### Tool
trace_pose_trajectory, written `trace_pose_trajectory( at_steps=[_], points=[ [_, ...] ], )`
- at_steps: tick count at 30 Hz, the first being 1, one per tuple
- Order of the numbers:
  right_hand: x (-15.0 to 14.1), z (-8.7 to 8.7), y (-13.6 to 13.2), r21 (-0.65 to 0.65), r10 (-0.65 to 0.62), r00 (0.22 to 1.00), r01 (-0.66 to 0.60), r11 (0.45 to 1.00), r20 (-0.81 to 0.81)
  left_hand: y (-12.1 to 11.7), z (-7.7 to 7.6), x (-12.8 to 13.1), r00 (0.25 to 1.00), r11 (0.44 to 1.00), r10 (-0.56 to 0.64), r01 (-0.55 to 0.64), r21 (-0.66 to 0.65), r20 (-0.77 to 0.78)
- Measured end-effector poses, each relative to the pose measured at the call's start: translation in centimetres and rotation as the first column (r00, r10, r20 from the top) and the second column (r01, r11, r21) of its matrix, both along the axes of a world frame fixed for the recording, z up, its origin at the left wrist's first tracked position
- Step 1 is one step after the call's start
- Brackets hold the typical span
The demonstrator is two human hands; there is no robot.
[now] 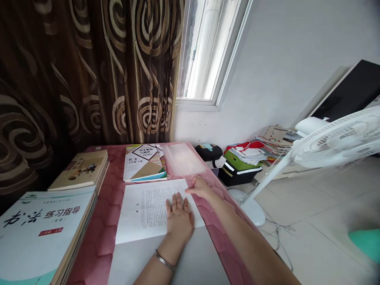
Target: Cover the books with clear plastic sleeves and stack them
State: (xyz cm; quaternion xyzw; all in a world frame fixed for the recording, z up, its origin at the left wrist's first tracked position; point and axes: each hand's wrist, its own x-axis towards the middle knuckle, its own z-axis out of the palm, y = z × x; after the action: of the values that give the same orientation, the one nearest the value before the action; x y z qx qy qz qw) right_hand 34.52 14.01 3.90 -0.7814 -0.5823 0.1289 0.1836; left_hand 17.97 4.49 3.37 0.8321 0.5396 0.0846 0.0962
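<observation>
Head view: left hand point(178, 217), released, lies palm-down with spread fingers on one printed sheet point(142, 209), one metal bangle point(164, 259) at its wrist; right hand point(202, 188), open, touches the sheet's 2 o'clock edge. Flat palms steady paper without creasing it. From the sheet, on the pink tablecloth point(102, 233): one Chinese workbook point(145, 163) at 12 o'clock, one clear plastic sleeve point(182, 158) at 1 o'clock, one illustrated book point(78, 170) at 10 o'clock, one stack of calligraphy practice guides point(44, 233) at 9 o'clock.

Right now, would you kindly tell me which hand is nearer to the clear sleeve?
Right: the right hand is just short of the sleeve's near edge; the left hand rests farther off, on the printed sheet.
</observation>
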Motion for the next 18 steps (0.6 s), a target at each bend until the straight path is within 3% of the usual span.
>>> trace_pose_trajectory(
  at_steps=[5,11,13,15,18],
  points=[
    [-1.0,0.1,2.1,-0.020,-0.088,0.996,0.088,0.996,0.015,0.1,-0.5,0.1,1.000,0.999,0.002,-0.002,0.040,-0.014],
    [-2.8,0.2,1.5,0.089,-0.141,0.986,0.133,0.987,0.089,0.1,-0.7,0.0,1.000,0.999,-0.008,0.008,0.051,0.005],
    [-3.6,0.1,0.5,0.137,-0.083,0.990,0.068,0.988,0.110,0.1,-0.8,-0.1,1.000,0.999,-0.013,0.012,0.053,0.016],
    [-4.2,-0.4,-0.8,0.186,0.063,0.990,-0.086,0.979,0.125,0.2,-0.9,-0.2,1.000,0.998,-0.014,0.013,0.054,0.022],
    [-4.4,-1.8,-2.6,0.225,0.342,0.926,-0.371,0.901,0.158,0.4,-1.2,-0.1,1.000,0.998,-0.016,0.015,0.054,0.022]
  ],
)
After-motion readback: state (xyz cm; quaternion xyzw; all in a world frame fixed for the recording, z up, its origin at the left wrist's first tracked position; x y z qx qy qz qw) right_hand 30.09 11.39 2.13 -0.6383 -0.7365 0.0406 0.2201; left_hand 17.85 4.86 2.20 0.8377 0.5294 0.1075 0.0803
